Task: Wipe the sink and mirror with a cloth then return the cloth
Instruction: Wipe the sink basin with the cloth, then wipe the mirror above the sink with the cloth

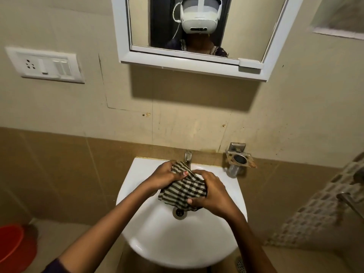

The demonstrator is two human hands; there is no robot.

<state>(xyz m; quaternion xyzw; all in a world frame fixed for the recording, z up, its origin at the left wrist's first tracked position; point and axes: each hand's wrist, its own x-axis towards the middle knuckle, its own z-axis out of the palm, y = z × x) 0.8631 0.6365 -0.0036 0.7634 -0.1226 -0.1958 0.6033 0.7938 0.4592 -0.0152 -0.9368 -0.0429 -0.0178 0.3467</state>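
Observation:
A dark cloth with pale stripes [182, 191] is bunched over the white sink basin [157, 239], just above the metal drain [179, 213]. My left hand [164, 175] grips the cloth's upper end near the tap [188, 156]. My right hand [211, 192] is clenched on its lower right part. The white-framed mirror [141, 22] hangs on the wall above the sink and reflects a person wearing a white headset.
A switch and socket plate [45, 65] is on the wall at left. A metal holder [239, 158] is fixed right of the tap. A patterned cloth [319, 205] hangs at right. A red bucket [13, 247] stands at lower left.

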